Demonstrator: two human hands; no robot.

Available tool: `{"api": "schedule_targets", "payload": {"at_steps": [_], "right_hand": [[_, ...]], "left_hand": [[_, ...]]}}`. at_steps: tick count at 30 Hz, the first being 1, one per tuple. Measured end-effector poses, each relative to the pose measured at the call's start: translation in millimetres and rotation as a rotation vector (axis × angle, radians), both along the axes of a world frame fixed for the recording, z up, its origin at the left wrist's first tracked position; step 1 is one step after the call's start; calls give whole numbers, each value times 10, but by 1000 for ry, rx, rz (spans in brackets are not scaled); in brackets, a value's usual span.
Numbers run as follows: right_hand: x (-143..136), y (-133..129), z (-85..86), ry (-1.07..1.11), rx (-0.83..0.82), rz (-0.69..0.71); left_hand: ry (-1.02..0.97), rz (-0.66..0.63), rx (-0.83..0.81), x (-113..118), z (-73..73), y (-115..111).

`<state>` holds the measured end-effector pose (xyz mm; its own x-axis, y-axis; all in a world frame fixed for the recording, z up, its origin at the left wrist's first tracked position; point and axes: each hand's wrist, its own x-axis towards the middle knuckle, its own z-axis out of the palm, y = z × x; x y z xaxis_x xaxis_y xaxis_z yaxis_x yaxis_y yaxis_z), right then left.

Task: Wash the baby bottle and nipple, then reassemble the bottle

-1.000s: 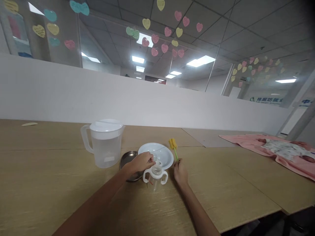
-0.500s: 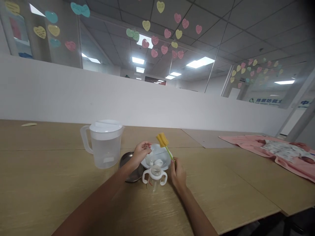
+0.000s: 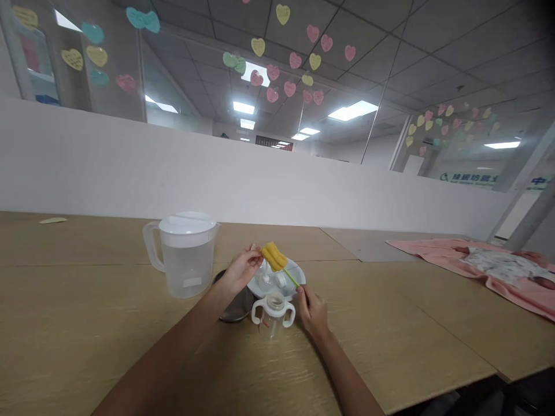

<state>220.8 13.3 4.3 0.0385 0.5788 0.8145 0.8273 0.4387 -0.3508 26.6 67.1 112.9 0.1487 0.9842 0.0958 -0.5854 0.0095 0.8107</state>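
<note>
Seen from the head camera, your right hand pinches the thin green stem of a yellow sponge brush, and over the last second you have swung it — the sponge head, which stood upright off the far right rim of the white plate, now leans left above the plate, close to your other hand. That puts brush and small part nearly together, so by the look of it the brushing of that part is about to start rather than already under way.

Your left hand has lifted from the plate's near edge to hover above its left rim, thumb and fingertips closed on something small and pale; it is too tiny here to name, though it looks like a little bottle fitting. The sponge head sits just right of those fingertips, apparently not yet touching them.

Both grips are narrow pinches, the rest of each hand relaxed. On the plate lie a couple of other small clear pieces. Just in front of the plate stands a two-handled baby bottle, open at the top, beside your right hand but not held. To the plate's left sits a metal lid, partly behind your left forearm, and further left a lidded clear pitcher holding water. Well off to the plate's right, a pink cloth lies on the wooden table.
</note>
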Motion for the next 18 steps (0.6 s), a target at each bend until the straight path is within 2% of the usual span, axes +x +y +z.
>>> {"api": "schedule_targets", "payload": {"at_steps": [4,8,15,18], "right_hand": [[4,10,-14,-18,55,12],[8,9,-3,-53,100,27],[30,22,25,-210,128,3],[24,31,25,-248,131,-17]], "left_hand": [[-117,9,-70,-12,58,-5],[-158,42,-55,-15,109,-56],[-43,160,29,-3,206,-208],[-54,160,84,-16,264,-251]]}}
